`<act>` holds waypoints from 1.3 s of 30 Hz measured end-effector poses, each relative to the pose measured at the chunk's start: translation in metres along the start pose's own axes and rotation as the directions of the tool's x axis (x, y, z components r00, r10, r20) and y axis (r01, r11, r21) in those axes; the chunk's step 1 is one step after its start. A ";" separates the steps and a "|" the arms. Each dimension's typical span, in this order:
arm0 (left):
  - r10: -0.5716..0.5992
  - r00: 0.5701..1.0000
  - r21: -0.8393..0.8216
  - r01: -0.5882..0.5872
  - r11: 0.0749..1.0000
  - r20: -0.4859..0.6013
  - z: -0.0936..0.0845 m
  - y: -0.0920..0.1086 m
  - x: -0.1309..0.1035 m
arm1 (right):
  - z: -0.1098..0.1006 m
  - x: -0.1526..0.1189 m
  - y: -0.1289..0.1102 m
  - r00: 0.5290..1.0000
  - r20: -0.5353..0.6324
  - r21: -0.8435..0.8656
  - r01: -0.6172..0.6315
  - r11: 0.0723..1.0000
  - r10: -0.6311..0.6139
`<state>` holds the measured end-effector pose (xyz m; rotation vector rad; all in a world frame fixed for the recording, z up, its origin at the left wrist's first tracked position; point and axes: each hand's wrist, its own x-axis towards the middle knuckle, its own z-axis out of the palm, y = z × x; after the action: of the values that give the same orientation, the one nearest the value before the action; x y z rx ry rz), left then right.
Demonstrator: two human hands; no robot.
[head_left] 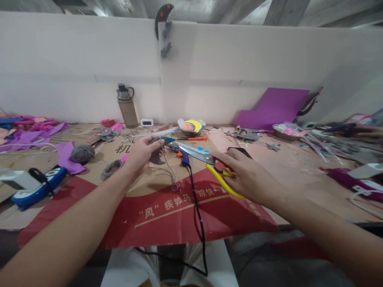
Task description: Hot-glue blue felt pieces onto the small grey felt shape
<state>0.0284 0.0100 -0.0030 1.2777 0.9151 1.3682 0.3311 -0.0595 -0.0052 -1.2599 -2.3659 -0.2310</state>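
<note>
My left hand (pixel 143 153) is closed, pinching a dark grey piece (pixel 157 159) that looks like felt; the fingers hide part of it. A strand of grey yarn (pixel 171 170) hangs from there and curls onto the cardboard. In my right hand (pixel 243 169) is a pair of scissors (pixel 194 152) with yellow handles, its blades pointing left toward the left fingers. Just below the blades lies a blue tool (pixel 185 159) with a black cord, perhaps a glue gun. A coil of grey yarn (pixel 112 169) rests beside my left forearm.
Red-printed cardboard (pixel 161 223) covers the table. At left are a grey yarn ball (pixel 83 153), purple felt (pixel 67 157) and a blue power strip (pixel 40 191). Behind stand a bottle (pixel 127 107) and a bowl (pixel 191 131). A co-worker's hand (pixel 369 132) shows far right.
</note>
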 end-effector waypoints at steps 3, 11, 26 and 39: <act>0.008 1.000 0.034 -0.009 0.999 0.019 0.000 0.002 -0.003 | -0.004 0.013 -0.004 1.000 0.008 -0.069 0.023 0.997 -0.022; -0.018 0.996 0.065 0.012 0.998 0.090 0.001 0.005 -0.004 | -0.016 0.029 -0.004 0.994 -0.011 -0.236 0.101 0.966 -0.107; 0.010 0.977 0.153 -0.043 0.987 0.211 -0.011 0.003 -0.002 | -0.030 0.030 -0.010 0.985 0.113 -0.274 0.157 0.949 -0.130; -0.024 0.970 0.161 -0.015 0.987 0.243 -0.014 0.004 0.000 | -0.025 0.030 -0.006 0.983 0.124 -0.102 0.150 0.983 -0.137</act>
<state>0.0140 0.0103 -0.0015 1.5291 0.8695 1.1194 0.3192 -0.0493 0.0312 -1.1820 -2.5798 -0.3471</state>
